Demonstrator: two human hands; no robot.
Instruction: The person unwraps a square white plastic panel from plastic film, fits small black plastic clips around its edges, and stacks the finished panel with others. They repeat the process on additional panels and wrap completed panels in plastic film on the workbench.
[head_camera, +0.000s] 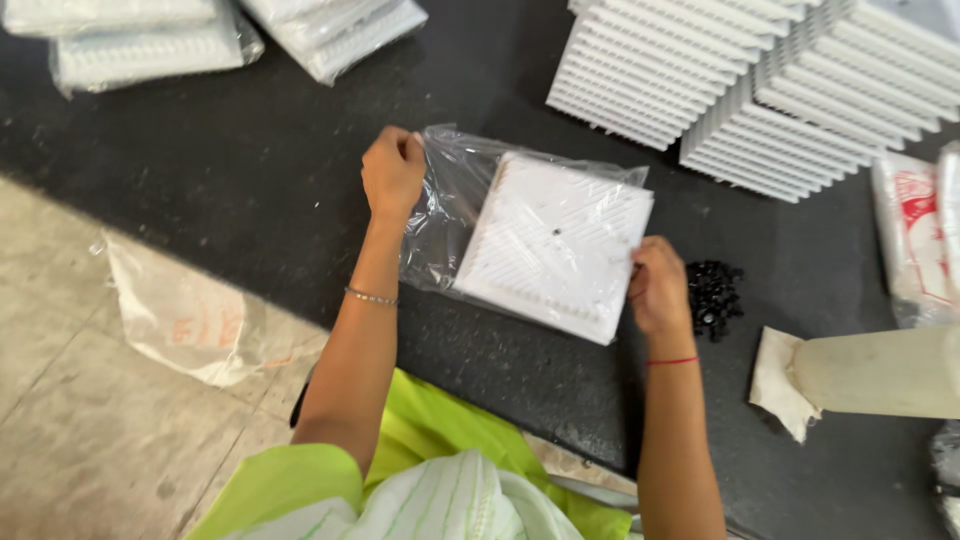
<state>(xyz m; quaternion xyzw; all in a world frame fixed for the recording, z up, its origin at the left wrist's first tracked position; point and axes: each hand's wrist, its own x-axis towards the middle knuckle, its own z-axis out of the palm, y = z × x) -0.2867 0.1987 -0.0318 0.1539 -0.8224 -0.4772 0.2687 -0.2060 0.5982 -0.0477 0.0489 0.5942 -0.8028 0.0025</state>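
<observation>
top left of the dark work table (250, 190): two clear-wrapped packs of white ribbed panels (150, 45), lying flat, a third such pack (345, 30) slanting beside them. top right: tall stacks of bare white slatted square panels (740, 80), edges stepped like stairs. far right edge: a clear plastic package with a red printed label (915, 235), upright rectangle shape. lower right: a pale cream roll with a torn paper end (860, 375), lying across the table. on the concrete floor at left: a crumpled whitish plastic sack with faint orange marks (190, 320).

centre of the table: a white square plastic grille panel (555, 245), fine diagonal ribbing across the face, a small dark hole at the middle, a row of tiny notches along the lower edge. lying flat, turned a little clockwise, one corner toward the lower right; no clear long axis, being square. sitting partly inside a clear crinkled plastic bag (450, 215), bag mouth toward the right, closed end bunched at the left.

left hand (393, 170): fingers curled tight, pinching the bag's upper left corner. right hand (660, 285): fingers closed on the panel's right edge. just beside the right hand: a small heap of black plastic bits (713, 295).
</observation>
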